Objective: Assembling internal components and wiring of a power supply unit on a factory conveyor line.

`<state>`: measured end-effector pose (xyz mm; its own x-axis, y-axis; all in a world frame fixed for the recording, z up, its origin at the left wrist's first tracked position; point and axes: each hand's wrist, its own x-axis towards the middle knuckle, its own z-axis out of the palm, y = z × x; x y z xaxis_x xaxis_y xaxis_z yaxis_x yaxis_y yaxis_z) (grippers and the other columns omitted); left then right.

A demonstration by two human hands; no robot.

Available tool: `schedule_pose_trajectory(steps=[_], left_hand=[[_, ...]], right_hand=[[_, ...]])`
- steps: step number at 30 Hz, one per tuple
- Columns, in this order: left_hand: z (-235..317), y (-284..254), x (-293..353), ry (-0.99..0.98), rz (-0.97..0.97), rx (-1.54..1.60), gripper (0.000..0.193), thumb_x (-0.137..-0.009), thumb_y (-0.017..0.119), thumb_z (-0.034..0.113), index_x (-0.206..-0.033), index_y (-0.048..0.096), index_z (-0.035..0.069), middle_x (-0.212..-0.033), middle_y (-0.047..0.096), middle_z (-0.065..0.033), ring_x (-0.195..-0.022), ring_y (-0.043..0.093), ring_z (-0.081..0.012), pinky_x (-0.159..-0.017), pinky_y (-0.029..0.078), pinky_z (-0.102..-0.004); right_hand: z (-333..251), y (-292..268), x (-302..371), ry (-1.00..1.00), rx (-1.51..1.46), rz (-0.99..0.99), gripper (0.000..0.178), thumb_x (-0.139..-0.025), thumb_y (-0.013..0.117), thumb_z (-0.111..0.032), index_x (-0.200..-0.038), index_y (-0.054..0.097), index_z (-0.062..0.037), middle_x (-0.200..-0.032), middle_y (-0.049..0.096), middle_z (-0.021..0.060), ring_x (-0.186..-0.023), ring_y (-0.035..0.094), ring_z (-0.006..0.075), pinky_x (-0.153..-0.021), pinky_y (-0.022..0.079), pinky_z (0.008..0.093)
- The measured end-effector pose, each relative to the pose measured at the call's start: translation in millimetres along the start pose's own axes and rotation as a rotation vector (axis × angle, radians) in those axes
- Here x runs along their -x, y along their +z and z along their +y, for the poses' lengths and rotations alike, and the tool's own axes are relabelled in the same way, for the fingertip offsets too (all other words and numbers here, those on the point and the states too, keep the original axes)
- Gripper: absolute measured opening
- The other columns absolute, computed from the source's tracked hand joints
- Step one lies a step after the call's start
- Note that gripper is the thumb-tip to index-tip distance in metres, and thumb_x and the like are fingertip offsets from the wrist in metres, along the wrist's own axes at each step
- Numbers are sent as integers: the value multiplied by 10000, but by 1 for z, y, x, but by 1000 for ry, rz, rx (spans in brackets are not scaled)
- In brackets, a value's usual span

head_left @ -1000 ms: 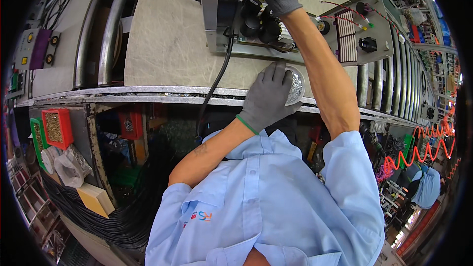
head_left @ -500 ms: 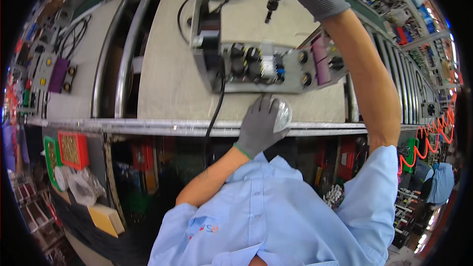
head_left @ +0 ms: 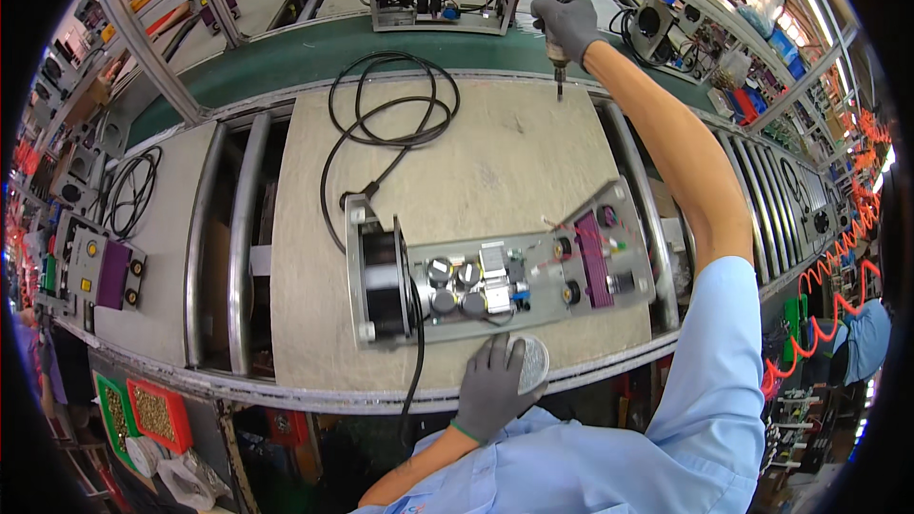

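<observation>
High at the right, my right gloved hand [head_left: 571,24] is wrapped round a power screwdriver [head_left: 558,52], whose bit points down over the board's far edge. My left gloved hand [head_left: 487,390] is at the board's front edge. Its thumb and fingers lie around a small round dish [head_left: 535,366] of shiny small parts, too fine to make out. Just beyond stands an open metal chassis [head_left: 547,262] with a black fan-like unit [head_left: 386,286] at its left end, a circuit board with round capacitors [head_left: 466,274] in the middle and a purple panel [head_left: 592,266] at the right.
A black cable [head_left: 395,141] lies coiled on the pale board [head_left: 495,171]. Metal rollers [head_left: 249,247] flank the board. Another purple-fronted unit [head_left: 114,271] stands at the left. Below it are a red bin [head_left: 157,414] and a green bin [head_left: 112,409] of small parts. Red coiled hoses [head_left: 809,295] hang right.
The view has tilted up, so the bench sits lower in the picture. My right hand has moved the screwdriver away from the chassis to the far side. My left hand stays at the dish.
</observation>
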<state>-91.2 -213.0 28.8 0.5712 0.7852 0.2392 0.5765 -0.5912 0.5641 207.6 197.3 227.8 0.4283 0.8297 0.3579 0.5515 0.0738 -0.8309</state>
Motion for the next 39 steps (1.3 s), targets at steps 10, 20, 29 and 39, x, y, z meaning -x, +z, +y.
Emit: schedule_pose_trajectory(steps=[10, 20, 29, 39], left_hand=[[-12, 14, -1, -13, -4, -28, 704, -803, 744, 580, -1270, 639, 63, -1247, 613, -182, -1113, 608, -354, -897, 512, -475], [-9, 10, 5, -38, 7, 53, 715, -771, 778, 520, -1294, 606, 65, -1350, 542, -184, -1226, 546, -364, -993, 479, -496], [-13, -29, 60, -19, 258, 117, 671, -730, 783, 390, -1296, 581, 91, -1355, 539, -138, -1248, 504, -371, -1024, 444, -520], [-138, -198, 202, -473, 727, -603, 573, -662, 864, 316, -1113, 662, 26, -1093, 667, -192, -1081, 620, -383, -981, 483, -487]], right_hand=[[29, 69, -136, -111, -1, 176, 378, -771, 776, -341, -928, 759, 2, -854, 758, 111, -737, 715, 207, -702, 546, 348], [72, -8, -32, -254, 627, -666, 533, -925, 630, -399, -1202, 701, 50, -1143, 744, 202, -1050, 702, 291, -945, 519, 397], [211, -153, 235, -86, 392, -516, 503, -950, 647, -151, -1388, 551, 76, -1286, 680, 201, -1174, 657, 271, -1038, 488, 381], [178, -117, 449, 58, 121, -172, 414, -969, 621, -95, -1335, 568, 92, -1261, 680, 182, -1156, 637, 247, -1030, 453, 337]])
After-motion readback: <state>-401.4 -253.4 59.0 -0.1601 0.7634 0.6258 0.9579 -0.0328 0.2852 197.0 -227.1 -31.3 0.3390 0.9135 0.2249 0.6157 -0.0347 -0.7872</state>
